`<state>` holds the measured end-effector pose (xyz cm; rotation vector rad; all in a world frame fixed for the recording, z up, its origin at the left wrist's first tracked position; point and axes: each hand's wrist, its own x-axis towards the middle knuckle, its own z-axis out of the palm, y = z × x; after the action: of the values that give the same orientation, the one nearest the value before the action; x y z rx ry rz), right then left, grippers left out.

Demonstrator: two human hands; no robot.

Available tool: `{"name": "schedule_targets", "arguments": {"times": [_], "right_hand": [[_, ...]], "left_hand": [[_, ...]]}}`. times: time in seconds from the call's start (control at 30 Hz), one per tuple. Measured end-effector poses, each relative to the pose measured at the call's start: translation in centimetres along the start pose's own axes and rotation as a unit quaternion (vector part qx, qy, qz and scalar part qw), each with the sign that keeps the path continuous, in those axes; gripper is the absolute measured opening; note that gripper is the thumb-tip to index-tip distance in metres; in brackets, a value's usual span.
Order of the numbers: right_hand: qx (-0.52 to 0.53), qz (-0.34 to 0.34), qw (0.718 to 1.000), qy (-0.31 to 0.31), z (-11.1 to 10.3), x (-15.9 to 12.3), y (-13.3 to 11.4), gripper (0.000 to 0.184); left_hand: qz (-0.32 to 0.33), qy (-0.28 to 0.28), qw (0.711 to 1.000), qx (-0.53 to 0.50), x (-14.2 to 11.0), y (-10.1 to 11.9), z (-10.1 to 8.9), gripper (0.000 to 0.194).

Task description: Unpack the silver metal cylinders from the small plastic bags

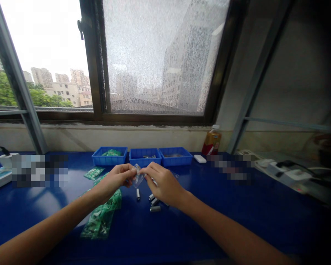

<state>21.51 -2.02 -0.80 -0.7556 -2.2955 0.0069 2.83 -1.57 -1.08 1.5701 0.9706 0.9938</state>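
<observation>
Between my two hands is a small clear plastic bag (138,179), held up above the blue table. My left hand (121,177) pinches its left edge, and my right hand (160,183) pinches its upper right side with thumb and fingers. What the bag holds, if anything, I cannot make out. Below it a short metal cylinder (138,194) lies by itself. Several similar metal cylinders (155,208) lie under and beside my right hand, partly hidden by it. Green-printed plastic packets (98,221) are spread beneath and in front of my left forearm.
Along the back stand three blue trays: the left tray (109,161) holds green packets, the middle tray (145,162) metal pieces, the right tray (176,161) clear bags. A white rounded object (200,159) and a bottle (212,141) stand right of them. Power strips (283,173) lie far right.
</observation>
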Motion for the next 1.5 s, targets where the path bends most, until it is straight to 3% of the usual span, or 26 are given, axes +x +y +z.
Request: {"name": "schedule_targets", "arguments": {"times": [0.07,0.17,0.27,0.4,0.47,0.53,0.63,0.73,0.8,0.87,0.97,1.1,1.23,1.33,1.5], "right_hand": [[0.081,0.048,0.995,0.028,0.2,0.0,0.0,0.019],[0.156,0.127,0.978,0.048,0.6,0.0,0.2,0.027],[0.14,0.118,0.983,0.026,0.9,0.0,0.4,0.016],[0.014,0.038,0.999,-0.007,-0.3,0.3,0.7,0.005],[-0.072,0.023,0.997,0.019,-1.8,0.6,1.6,0.007],[-0.155,0.061,0.982,0.093,-3.6,0.8,3.3,0.013],[-0.278,0.156,0.931,0.175,-5.7,0.5,7.0,0.02],[-0.375,0.247,0.889,0.096,-6.0,-0.2,10.0,0.025],[-0.392,0.274,0.877,0.039,-5.2,-0.4,10.4,0.031],[-0.374,0.241,0.895,0.008,-4.1,-0.3,9.3,0.032],[-0.292,0.148,0.945,-0.013,-2.2,0.2,5.8,0.031],[-0.165,0.054,0.981,-0.084,-0.1,0.2,1.6,0.03],[-0.093,0.012,0.989,-0.116,0.8,-0.1,0.5,0.024],[-0.053,0.017,0.993,-0.101,0.7,0.0,0.8,0.023],[-0.007,0.024,0.999,-0.042,0.5,0.1,1.3,0.039]], "left_hand": [[0.086,0.036,0.989,0.116,0.0,-0.1,0.0,0.023],[0.192,0.074,0.935,0.288,-0.4,0.1,0.2,0.017],[0.238,0.069,0.899,0.36,-0.6,0.1,0.4,0.015],[0.209,0.055,0.899,0.381,-0.4,-0.4,0.2,0.016],[0.191,0.045,0.896,0.399,-0.2,-0.7,0.0,0.021],[0.188,0.021,0.883,0.43,-0.2,-1.0,-0.3,0.024],[0.18,-0.055,0.851,0.49,-0.4,-1.0,-0.6,0.027],[0.162,-0.127,0.823,0.53,-0.9,-0.3,-0.9,0.037],[0.158,-0.142,0.814,0.54,-1.2,0.3,-1.0,0.043],[0.155,-0.138,0.808,0.552,-1.4,0.7,-1.0,0.045],[0.146,-0.126,0.795,0.575,-1.5,0.6,-0.5,0.041],[0.145,-0.102,0.803,0.569,-1.2,-0.3,0.1,0.033],[0.153,-0.084,0.831,0.529,-0.7,-1.2,0.2,0.019],[0.165,-0.046,0.864,0.474,-0.4,-1.4,0.0,0.018],[0.162,-0.012,0.928,0.334,-0.3,-1.0,0.1,0.026]]}}
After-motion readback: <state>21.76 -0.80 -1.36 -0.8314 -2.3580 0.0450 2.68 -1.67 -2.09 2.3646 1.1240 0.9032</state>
